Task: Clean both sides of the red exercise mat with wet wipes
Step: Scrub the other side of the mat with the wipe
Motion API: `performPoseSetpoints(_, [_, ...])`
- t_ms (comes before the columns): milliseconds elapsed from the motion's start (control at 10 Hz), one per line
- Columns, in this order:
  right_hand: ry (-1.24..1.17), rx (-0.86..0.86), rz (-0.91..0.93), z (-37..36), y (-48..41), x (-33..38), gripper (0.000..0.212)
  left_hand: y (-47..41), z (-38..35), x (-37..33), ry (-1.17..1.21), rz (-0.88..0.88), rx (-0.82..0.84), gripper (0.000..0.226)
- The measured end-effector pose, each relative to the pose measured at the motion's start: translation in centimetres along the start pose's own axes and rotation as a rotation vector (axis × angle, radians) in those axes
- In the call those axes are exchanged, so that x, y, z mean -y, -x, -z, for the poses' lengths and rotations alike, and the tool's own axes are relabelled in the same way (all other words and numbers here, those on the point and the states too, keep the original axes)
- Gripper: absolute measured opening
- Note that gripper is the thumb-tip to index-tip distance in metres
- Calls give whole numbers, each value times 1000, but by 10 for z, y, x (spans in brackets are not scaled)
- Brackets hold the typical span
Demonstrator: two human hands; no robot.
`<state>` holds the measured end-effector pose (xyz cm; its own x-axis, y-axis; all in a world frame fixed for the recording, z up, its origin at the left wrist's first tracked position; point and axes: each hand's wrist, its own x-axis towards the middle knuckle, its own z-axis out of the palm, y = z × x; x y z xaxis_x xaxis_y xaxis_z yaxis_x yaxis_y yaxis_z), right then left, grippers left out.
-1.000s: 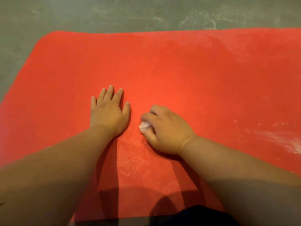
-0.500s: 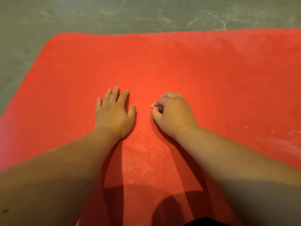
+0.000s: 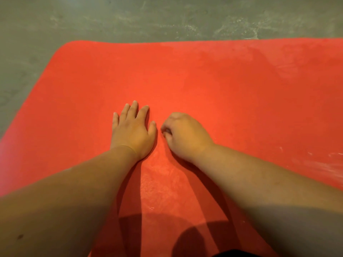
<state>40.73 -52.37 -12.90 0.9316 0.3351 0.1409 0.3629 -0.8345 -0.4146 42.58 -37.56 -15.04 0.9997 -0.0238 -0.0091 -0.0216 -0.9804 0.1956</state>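
The red exercise mat (image 3: 213,86) lies flat on the floor and fills most of the view. My left hand (image 3: 132,130) rests palm down on it, fingers straight and spread. Just to its right my right hand (image 3: 182,135) is curled into a fist pressed against the mat. The wet wipe is hidden inside that fist; only in the earlier frames does a white bit of it show. A damp sheen lies on the mat between my forearms.
Grey concrete floor (image 3: 167,17) with pale scuffs runs along the mat's far edge and rounded left corner. Whitish dusty streaks (image 3: 330,156) mark the mat at the right. A dark piece of clothing shows at the bottom edge.
My right hand slid forward and slightly left over the mat, and the white wipe disappeared under the fist. My left hand stayed planted.
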Motion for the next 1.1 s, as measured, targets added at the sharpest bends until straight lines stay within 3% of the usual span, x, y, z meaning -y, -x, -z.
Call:
performPoseSetpoints(100, [96,-7,-103,18,-15,-40,20,0,-1,0,6,-1,-2,56])
performPoseSetpoints(200, [164,-122,-438,34,-23,-84,20,-1,-1,1,9,-9,-9,56])
performPoseSetpoints(300, [78,-185,-431,17,-20,-59,22,0,-1,1,27,-8,-9,55])
performPoseSetpoints(400, [-58,-113,-161,-8,-3,1,21,-1,-1,2,60,-27,-32,52])
performPoseSetpoints(500, [-22,1,13,-3,0,-1,19,-2,-2,6,91,-23,-53,48])
performPoseSetpoints(600, [100,-91,-177,19,-20,-60,19,-4,-3,8,64,-30,-83,45])
performPoseSetpoints(700, [105,-249,-507,29,-31,-93,20,-26,6,16,-60,-108,-165,33])
performPoseSetpoints(800, [53,-245,-383,2,-29,-46,19,-55,11,28,-24,-163,-168,39])
performPoseSetpoints(900, [-39,-55,7,-15,-17,-3,17,-68,5,33,60,-84,-102,45])
performPoseSetpoints(1000, [7,-20,92,2,-41,-40,15,-72,1,37,45,-83,-65,49])
performPoseSetpoints(1100, [132,-230,-348,26,-68,-105,19,-74,0,38,76,-69,-84,47])
